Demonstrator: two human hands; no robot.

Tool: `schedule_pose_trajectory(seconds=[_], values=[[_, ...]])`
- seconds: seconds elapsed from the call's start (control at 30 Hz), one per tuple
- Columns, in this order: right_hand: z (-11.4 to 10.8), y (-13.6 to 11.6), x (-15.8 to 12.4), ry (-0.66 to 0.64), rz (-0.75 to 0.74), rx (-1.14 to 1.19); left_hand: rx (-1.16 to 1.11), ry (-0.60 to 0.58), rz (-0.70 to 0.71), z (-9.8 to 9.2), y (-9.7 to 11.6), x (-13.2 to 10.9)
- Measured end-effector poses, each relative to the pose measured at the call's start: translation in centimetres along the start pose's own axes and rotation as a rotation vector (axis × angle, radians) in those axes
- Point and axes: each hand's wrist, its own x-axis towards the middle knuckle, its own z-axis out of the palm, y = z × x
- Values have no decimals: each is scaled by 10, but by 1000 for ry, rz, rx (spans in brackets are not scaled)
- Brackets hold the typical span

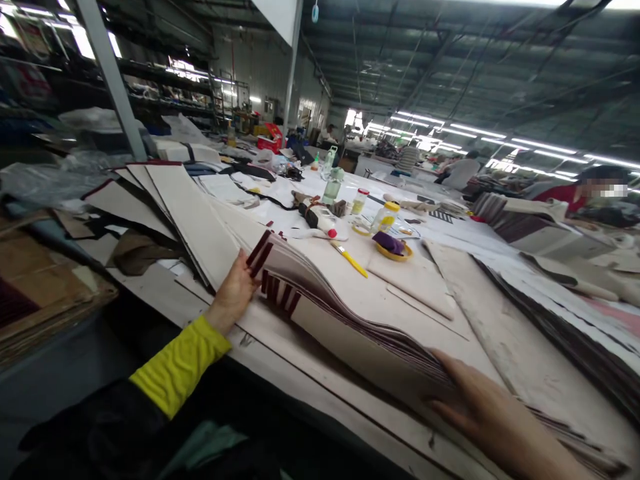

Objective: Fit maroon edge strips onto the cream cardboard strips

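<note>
A long stack of beige fabric-like strips (345,340) with dark red ends stands on edge along the front of the table, bowed between my hands. My left hand (235,290), below a yellow-green sleeve, is closed on the dark-red end of the stack, where a few strips fan apart. At the other end my right hand (465,393) grips the stack, fingers over its top edge and thumb on the near face. Left of my left hand lies another pile of long beige strips (175,200) with dark red edges.
Beyond the stack are a yellow-handled brush (350,259), a yellow dish (400,253) with purple cloth, a white bottle with a red cap (320,220) and jars (385,217). Large panels (530,320) lie at right. A person in red (555,193) is at far right.
</note>
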Motion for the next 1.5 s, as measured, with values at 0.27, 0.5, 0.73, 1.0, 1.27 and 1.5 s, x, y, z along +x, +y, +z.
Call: schedule_pose_trajectory(seconds=[0.27, 0.5, 0.73, 1.0, 1.27, 1.5], values=[[15, 3, -3, -54, -90, -55, 350, 1, -47, -30, 26, 15], [23, -11, 4, 34, -145, -107, 636, -185, -19, 1, 40, 18], [29, -21, 17, 15, -37, -118, 655, -191, -76, -11, 25, 17], [33, -40, 30, 49, -93, -120, 358, -216, -136, 28, -28, -5], [19, -31, 36, 18, 16, -93, 432, -431, -3, 29, -25, -32], [23, -32, 43, 1, -23, -83, 1080, -670, 99, 26, -2, -51]])
